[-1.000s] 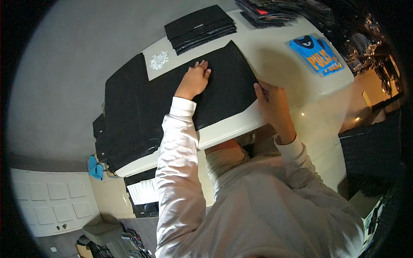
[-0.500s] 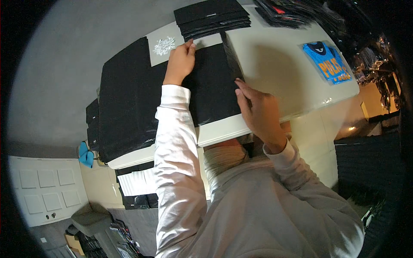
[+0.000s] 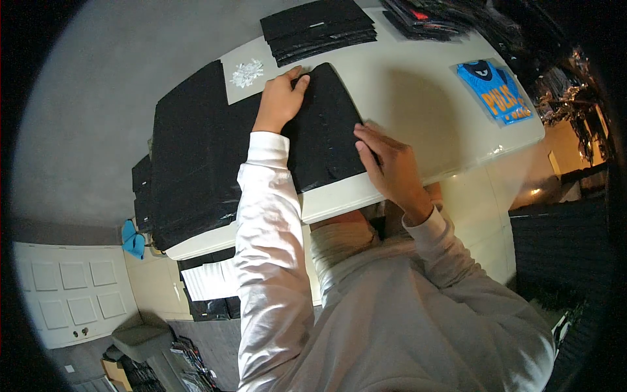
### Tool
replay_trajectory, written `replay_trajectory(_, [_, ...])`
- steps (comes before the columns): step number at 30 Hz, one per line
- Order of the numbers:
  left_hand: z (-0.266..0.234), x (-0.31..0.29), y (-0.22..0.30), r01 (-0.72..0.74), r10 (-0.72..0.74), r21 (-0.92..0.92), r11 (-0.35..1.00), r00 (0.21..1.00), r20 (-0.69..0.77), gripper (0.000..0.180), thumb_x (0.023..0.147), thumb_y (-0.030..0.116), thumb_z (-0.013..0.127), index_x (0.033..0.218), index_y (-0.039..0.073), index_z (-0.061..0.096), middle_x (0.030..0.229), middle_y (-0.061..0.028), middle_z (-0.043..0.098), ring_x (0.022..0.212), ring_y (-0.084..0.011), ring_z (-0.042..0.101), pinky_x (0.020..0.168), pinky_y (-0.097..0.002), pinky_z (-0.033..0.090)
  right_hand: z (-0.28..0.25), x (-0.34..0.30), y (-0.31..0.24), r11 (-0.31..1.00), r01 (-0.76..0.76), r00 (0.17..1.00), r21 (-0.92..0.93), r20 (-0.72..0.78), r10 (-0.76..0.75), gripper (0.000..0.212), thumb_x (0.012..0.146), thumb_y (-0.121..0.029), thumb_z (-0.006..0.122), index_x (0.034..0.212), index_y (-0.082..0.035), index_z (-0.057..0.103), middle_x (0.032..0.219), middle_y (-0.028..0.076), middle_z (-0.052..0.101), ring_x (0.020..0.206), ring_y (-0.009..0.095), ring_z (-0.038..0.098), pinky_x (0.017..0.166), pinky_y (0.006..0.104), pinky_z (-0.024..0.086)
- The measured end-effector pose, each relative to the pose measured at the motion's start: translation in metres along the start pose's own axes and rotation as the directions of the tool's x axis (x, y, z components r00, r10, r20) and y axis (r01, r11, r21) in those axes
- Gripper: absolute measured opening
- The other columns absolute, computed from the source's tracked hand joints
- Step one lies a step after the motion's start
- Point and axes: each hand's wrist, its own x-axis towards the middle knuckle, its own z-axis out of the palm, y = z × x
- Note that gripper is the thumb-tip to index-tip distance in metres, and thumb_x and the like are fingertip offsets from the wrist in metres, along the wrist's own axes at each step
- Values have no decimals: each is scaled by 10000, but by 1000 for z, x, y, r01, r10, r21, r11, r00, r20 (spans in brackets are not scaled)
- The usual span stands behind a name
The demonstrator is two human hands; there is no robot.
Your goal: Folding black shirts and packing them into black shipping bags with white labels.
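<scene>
A black folded cloth piece (image 3: pixel 326 130), with a slightly shiny lower edge, lies flat on the white table in front of me. My left hand (image 3: pixel 281 101) is at its far edge, index finger and thumb closed on that edge. The right edge of the cloth meets the fingertips of my right hand (image 3: pixel 388 160), whose fingers are stretched out with the thumb apart. To the left, partly behind my left forearm, a wide spread of black cloth (image 3: pixel 192 150) covers the table. Beyond my left hand is a heap of small white pieces (image 3: pixel 246 73).
A stack of black folded pieces (image 3: pixel 320 29) stands at the table's far edge. More dark packed items (image 3: pixel 424 26) lie farther right. A blue bagged shirt with orange lettering (image 3: pixel 494 91) rests on the white table (image 3: pixel 418 111). White sheets (image 3: pixel 210 281) sit below the table.
The dark strip along the cloth's right side has been turned inward, and its far edge now looks rounded. My left hand has moved slightly right and nearer; my right hand has barely shifted.
</scene>
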Motion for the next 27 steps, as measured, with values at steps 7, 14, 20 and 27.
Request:
replay_trajectory(7, [32, -1, -14, -274, 272, 101, 956, 962, 29, 449, 1036, 288, 569, 1424, 63, 597, 1496, -202, 537, 1405, -434, 474, 1187, -474, 380, 1, -8, 19, 984, 27, 969, -174, 245, 17, 442, 999, -81, 552, 1411, 73, 511, 1476, 244, 533, 1396, 385, 490, 1201, 476, 349])
replay_trajectory(14, [22, 0, -25, -161, 148, 97, 982, 980, 133, 484, 1045, 313, 559, 1454, 54, 565, 1542, -183, 495, 1458, -407, 417, 1209, -484, 349, -1, -9, 21, 967, 84, 956, -240, 293, -10, 473, 990, -74, 545, 1437, 73, 495, 1490, 228, 527, 1433, 363, 455, 1220, 475, 324])
replay_trajectory(20, [25, 1, -30, -188, 158, 170, 967, 972, 176, 525, 1059, 339, 535, 1496, 48, 511, 1592, -179, 432, 1487, -402, 372, 1227, -501, 310, -2, -9, 20, 944, 112, 934, -311, 358, 7, 456, 1009, -43, 500, 1458, 39, 497, 1553, 192, 478, 1459, 356, 424, 1230, 473, 305])
replay_trajectory(27, [32, 1, -32, -187, 169, 212, 959, 981, 99, 502, 1078, 309, 490, 1505, 44, 495, 1582, -187, 448, 1475, -466, 364, 1206, -589, 308, 2, -11, 24, 958, 108, 945, -264, 326, -17, 465, 943, 2, 529, 1403, 65, 548, 1531, 203, 497, 1460, 350, 424, 1227, 470, 312])
